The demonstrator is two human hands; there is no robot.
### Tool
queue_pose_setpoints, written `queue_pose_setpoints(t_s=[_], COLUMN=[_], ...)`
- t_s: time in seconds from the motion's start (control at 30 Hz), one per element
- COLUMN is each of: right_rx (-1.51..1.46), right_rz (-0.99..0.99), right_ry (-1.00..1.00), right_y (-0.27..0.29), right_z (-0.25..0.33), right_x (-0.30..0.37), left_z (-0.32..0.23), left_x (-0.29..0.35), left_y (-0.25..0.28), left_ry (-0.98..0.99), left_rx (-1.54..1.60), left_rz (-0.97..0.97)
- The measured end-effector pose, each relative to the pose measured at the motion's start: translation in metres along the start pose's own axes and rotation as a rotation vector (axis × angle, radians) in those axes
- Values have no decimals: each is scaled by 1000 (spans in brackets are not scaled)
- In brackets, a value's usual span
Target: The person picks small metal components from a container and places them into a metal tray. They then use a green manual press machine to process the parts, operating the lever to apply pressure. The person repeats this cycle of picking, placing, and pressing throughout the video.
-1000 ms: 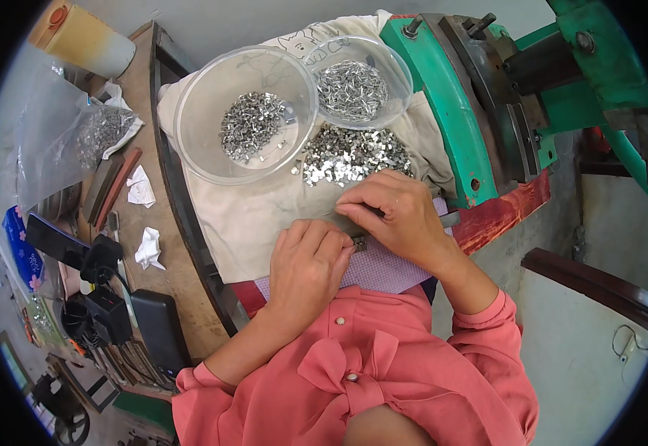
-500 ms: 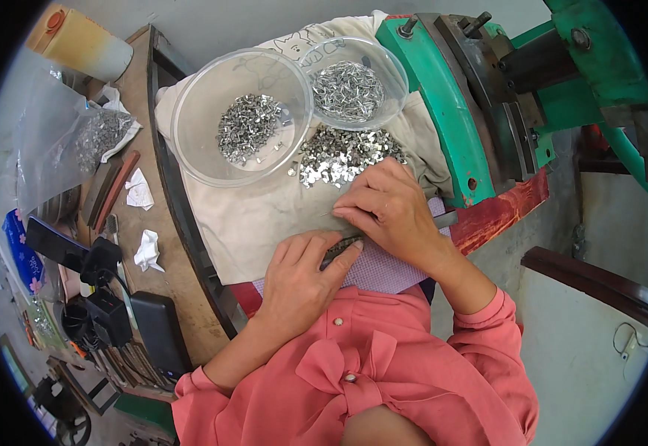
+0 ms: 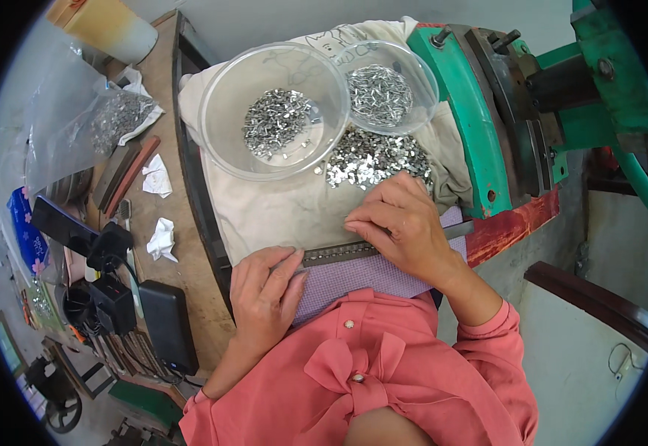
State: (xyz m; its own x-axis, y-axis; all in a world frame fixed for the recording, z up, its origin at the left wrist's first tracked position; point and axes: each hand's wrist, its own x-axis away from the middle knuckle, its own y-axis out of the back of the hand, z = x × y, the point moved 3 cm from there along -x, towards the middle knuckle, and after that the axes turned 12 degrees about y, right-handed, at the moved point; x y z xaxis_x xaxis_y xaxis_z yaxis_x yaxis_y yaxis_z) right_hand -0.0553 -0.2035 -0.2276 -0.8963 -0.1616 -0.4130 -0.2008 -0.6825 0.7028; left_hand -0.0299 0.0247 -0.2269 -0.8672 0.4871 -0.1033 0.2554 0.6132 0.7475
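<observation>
My right hand (image 3: 406, 230) hovers over the far side of a long dark metal bar (image 3: 339, 253), thumb and fingers pinched together. Whatever is between those fingertips is too small to make out. Along the bar runs a row of small bright pieces or slots. It lies crosswise on a purple checked cloth (image 3: 324, 292), its right part passing beneath my right hand. My left hand (image 3: 264, 290) rests at the bar's left end, fingers stretched and thumb apart. Just beyond my right hand is a loose pile of small shiny metal pieces (image 3: 372, 160).
A large clear bowl (image 3: 216, 137) holds small metal pieces; a smaller clear bowl (image 3: 429, 97) holds thin metal pins. Both stand on a beige cloth (image 3: 253, 215). A green machine (image 3: 480, 160) stands at right. The wooden table (image 3: 183, 286) at left bears a black box (image 3: 166, 327) and crumpled tissues (image 3: 162, 239).
My left hand has slid left along the bar, uncovering its row of small pieces. My right hand stays pinched beside it. The whole view has shifted slightly.
</observation>
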Motion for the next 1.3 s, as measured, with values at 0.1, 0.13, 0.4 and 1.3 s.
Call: queue_pose_setpoints(t_s=[0.1, 0.13, 0.4, 1.3], right_rx=[73, 77, 62, 62], right_rz=[22, 29, 48, -1], right_ry=[54, 52, 26, 14], right_y=[-9, -10, -11, -10], right_z=[2, 3, 4, 3], right_x=[0, -1, -5, -6], left_z=[-4, -4, -5, 1], left_x=[2, 2, -14, -8], left_y=[0, 0, -6, -3], left_ry=[-44, -48, -13, -25], left_rx=[-21, -27, 37, 126], left_rz=[4, -1, -11, 44])
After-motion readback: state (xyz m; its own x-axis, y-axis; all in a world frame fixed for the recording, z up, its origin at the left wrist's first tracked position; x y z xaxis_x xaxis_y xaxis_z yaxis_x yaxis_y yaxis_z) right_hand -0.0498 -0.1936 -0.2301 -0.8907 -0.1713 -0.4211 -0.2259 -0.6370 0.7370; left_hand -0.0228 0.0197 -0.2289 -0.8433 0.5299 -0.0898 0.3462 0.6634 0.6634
